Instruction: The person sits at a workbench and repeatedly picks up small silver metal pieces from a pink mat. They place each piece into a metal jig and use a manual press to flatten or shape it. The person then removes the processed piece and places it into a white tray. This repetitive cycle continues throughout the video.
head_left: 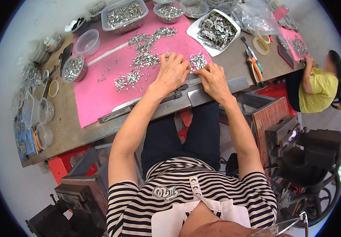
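- At the far left of the tabletop (66, 118) stand several clear plastic cups (44, 112), and a round bowl (74, 68) full of small silver metal parts is near the left edge of the pink mat (95, 98).
- An empty clear bowl (87, 41) is just behind it, and a rectangular clear tub (124, 15) with more parts stands at the far edge of the mat.
- Loose small metal pieces (143, 59) lie spread over the middle of the pink mat, from the far side down to the hands.
- The left hand (173, 73) rests on the mat with its fingers bent down onto the pieces; I cannot tell if it holds one.
- A small heap of the same pieces (198, 60) lies between the two hands, just beyond the fingertips.
- The right hand (214, 79) is just beside the left one, fingers pinched near this heap; whether a piece is in the pinch is too small to see.
- Under both wrists a dark metal bar (170, 103) runs along the near edge of the tabletop.
- To the right a white tray (217, 29) carries bigger metal parts, and orange-handled pliers (253, 65) lie beside it.
- At the far right another person in a yellow shirt (316, 89) sits at a second pink mat (296, 41).
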### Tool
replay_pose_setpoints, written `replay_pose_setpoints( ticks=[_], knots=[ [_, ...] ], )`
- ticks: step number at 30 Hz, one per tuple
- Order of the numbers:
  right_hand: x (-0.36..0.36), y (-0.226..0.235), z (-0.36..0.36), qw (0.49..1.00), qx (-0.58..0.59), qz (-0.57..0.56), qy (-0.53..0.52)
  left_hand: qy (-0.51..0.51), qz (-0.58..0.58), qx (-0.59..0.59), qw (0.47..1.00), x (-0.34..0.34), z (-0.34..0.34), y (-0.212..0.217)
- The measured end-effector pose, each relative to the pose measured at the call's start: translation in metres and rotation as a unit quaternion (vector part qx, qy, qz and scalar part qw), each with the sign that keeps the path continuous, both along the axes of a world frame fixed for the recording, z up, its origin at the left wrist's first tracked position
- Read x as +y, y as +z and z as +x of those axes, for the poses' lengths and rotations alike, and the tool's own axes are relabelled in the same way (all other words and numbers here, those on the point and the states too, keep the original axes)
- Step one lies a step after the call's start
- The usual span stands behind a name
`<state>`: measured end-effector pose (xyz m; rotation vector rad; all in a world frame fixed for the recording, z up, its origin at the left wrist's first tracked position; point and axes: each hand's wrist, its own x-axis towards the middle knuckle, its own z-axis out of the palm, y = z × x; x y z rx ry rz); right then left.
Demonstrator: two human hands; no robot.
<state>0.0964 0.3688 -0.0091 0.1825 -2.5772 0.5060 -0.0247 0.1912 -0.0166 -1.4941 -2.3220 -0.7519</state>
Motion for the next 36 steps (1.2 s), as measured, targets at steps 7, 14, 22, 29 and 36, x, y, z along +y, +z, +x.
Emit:
replay_pose_setpoints(
  ticks=[7, 14, 22, 29, 36],
  knots=[
    [-0.009, 0.001, -0.007, 1.0, -0.008, 0.019, 0.001, 0.054, 0.066, -0.075, 0.994, -0.022, 0.022, 0.007],
    [0.001, 0.001, 0.0, 1.0, 0.002, -0.001, 0.013, 0.094, 0.082, -0.119, 0.985, -0.062, 0.044, 0.014],
    [-0.004, 0.0, -0.008, 1.0, -0.005, 0.019, 0.011, 0.117, 0.089, -0.147, 0.978, -0.08, 0.06, 0.012],
    [-0.004, 0.001, 0.001, 1.0, -0.003, -0.009, 0.027, 0.113, 0.101, -0.149, 0.977, -0.088, 0.066, 0.009],
    [-0.005, 0.0, -0.002, 1.0, 0.003, -0.01, 0.024, 0.108, 0.097, -0.137, 0.98, -0.088, 0.069, 0.009]
  ],
)
